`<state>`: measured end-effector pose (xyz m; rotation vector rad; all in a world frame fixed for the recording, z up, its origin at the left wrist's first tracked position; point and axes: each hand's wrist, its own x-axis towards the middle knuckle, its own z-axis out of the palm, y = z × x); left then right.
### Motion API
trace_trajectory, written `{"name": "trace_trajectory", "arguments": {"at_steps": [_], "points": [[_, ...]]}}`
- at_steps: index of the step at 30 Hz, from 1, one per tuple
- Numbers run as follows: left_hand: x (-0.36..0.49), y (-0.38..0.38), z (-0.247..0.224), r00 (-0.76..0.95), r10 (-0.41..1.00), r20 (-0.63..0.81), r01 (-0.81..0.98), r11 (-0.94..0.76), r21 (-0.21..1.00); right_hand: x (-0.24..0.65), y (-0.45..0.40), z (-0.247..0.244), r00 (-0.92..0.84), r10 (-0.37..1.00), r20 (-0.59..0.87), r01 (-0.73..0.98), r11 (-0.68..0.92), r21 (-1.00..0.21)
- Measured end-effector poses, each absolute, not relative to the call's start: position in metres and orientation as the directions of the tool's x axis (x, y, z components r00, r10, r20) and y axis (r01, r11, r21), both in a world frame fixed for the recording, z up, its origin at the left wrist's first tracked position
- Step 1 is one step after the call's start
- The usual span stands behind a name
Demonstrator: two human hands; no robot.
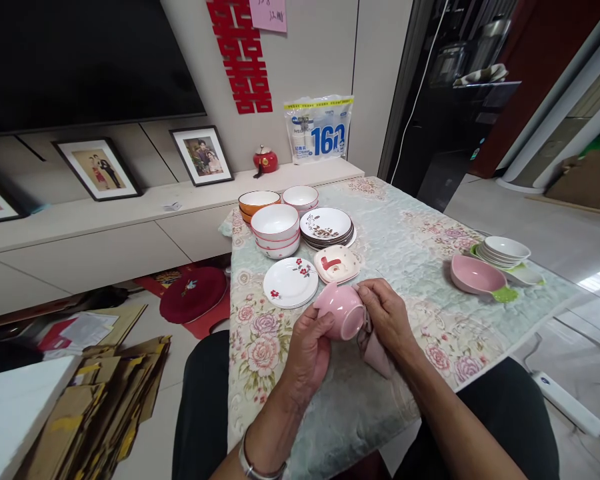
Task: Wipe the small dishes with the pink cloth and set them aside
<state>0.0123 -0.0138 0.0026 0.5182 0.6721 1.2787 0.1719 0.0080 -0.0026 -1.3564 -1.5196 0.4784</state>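
A small pink bowl (341,308), tipped so its underside faces me, is held above the near part of the table. My left hand (310,340) grips the bowl's left side. With fingers closed around a greyish-pink cloth (377,350), my right hand (387,317) presses at the bowl's right side. Just beyond the bowl lie white plates with red flowers (287,281) and a squarish cream dish (337,263) with a red pattern. The inside of the pink bowl is hidden.
Stacked white bowls (276,230), orange bowls (250,200) and brown-rimmed plates (326,225) stand at the table's far left. At the right sit a pink dish (475,275) and small white bowls (505,250). A flowered cloth (380,220) covers the table; flattened cardboard (95,400) lies left.
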Motion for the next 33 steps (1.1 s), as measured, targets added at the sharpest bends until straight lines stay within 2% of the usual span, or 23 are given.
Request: {"name": "trace_trajectory", "arguments": {"at_steps": [8, 10, 12, 14, 16, 18, 28, 30, 33], "points": [[0.01, -0.01, 0.005, 0.081, 0.968, -0.237, -0.754, 0.215, 0.621, 0.205, -0.003, 0.013, -0.299, 0.927, 0.226, 0.575, 0.364, -0.733], [0.01, -0.01, 0.005, 0.075, 0.962, -0.263, -0.767, 0.224, 0.601, 0.208, -0.003, 0.013, -0.268, 0.945, 0.187, 0.613, 0.317, -0.724], [0.009, -0.009, 0.004, 0.072, 0.956, -0.286, -0.776, 0.234, 0.586, 0.206, -0.002, 0.012, -0.08, 0.97, 0.23, 0.645, 0.226, -0.73], [0.009, -0.009, 0.004, 0.071, 0.951, -0.301, -0.776, 0.243, 0.582, 0.199, -0.001, 0.014, 0.113, 0.925, 0.364, 0.654, 0.206, -0.728], [0.009, -0.009, 0.004, 0.085, 0.951, -0.298, -0.772, 0.251, 0.584, 0.189, -0.002, 0.016, 0.174, 0.843, 0.509, 0.68, 0.271, -0.682], [0.01, -0.009, 0.005, 0.108, 0.954, -0.281, -0.771, 0.259, 0.581, 0.177, -0.004, 0.017, 0.128, 0.806, 0.577, 0.706, 0.334, -0.624], [0.007, -0.006, 0.002, 0.168, 0.958, -0.234, -0.803, 0.271, 0.531, 0.134, -0.022, 0.015, -0.288, 0.749, 0.596, 0.565, 0.636, -0.526], [0.007, -0.006, 0.001, 0.158, 0.952, -0.264, -0.801, 0.28, 0.53, 0.138, -0.018, 0.014, -0.267, 0.752, 0.602, 0.589, 0.622, -0.516], [0.01, -0.007, 0.003, 0.13, 0.945, -0.299, -0.799, 0.279, 0.532, 0.145, -0.014, 0.012, -0.145, 0.776, 0.614, 0.701, 0.519, -0.49]]}}
